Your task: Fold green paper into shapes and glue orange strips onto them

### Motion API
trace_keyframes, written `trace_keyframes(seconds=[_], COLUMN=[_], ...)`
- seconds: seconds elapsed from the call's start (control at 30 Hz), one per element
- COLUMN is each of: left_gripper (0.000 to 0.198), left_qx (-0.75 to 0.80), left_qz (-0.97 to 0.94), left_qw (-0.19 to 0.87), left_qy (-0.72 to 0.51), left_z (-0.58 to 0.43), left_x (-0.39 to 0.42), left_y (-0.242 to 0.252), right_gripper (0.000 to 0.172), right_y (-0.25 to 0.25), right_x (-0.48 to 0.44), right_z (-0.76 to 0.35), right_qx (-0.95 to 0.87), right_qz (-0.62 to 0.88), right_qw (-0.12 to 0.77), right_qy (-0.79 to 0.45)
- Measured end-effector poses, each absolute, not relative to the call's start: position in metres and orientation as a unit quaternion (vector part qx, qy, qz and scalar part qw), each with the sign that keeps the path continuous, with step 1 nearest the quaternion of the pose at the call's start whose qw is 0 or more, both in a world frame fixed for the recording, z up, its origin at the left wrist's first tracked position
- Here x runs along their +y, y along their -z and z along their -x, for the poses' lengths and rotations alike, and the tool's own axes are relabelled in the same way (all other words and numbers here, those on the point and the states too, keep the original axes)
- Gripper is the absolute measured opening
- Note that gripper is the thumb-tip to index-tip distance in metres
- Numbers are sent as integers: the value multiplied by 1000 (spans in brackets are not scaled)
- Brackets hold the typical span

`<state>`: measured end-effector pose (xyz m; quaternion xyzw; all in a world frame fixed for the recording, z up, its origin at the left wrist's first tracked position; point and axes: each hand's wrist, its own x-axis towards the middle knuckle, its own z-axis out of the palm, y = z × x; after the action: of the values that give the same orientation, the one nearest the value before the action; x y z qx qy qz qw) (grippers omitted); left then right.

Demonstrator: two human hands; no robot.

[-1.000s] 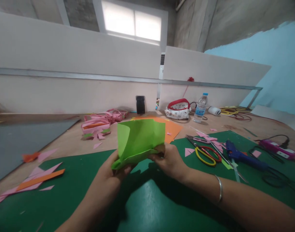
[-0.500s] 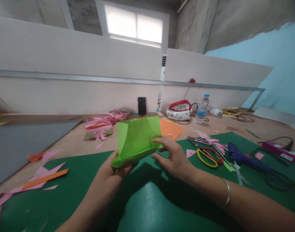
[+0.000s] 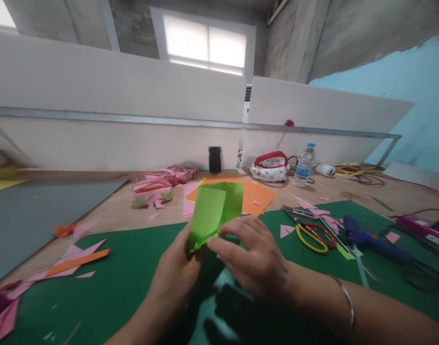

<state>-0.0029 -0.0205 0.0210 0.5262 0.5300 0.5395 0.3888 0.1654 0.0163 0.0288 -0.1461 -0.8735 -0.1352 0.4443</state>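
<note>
While, in the head view, the left hand (image 3: pixel 179 264) grips a folded sheet of bright-green paper (image 3: pixel 208 211) above the flat dark-green mat (image 3: pixel 126 268), the right hand (image 3: pixel 257 258) touches the paper's lower edge with curled fingers; whether they pinch, I cannot tell. Yellow-and-red-handled metal scissors (image 3: pixel 305 227) lie to the right.

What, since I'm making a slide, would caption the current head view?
Left hand holds folded green paper, right hand at its lower edge, above a green mat, scissors at right.

There is one folded green paper (image 3: pixel 207 211), one phone (image 3: pixel 215 159), one bottle (image 3: pixel 304 168), one pouch (image 3: pixel 270 173) and one glue gun (image 3: pixel 375 243).
</note>
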Motion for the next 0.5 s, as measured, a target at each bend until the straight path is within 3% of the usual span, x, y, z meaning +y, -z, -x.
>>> trace_keyframes(seconds=[0.2,0.4,0.5], left_gripper=[44,53,60], left_qx=[502,468,455], left_qz=[-560,-572,-575], left_qw=[405,424,432], left_qy=[-520,-523,-526], left_z=[6,2,1], left_x=[-19,-17,-16], left_y=[-13,-10,-8], right_gripper=[34,18,17], right_y=[-18,-15,-16], right_x=[24,25,24], right_z=[-156,-151,-151], right_qx=[-908,-902,-905], right_qz=[134,141,157], right_qw=[382,398,390], right_qy=[109,88,71])
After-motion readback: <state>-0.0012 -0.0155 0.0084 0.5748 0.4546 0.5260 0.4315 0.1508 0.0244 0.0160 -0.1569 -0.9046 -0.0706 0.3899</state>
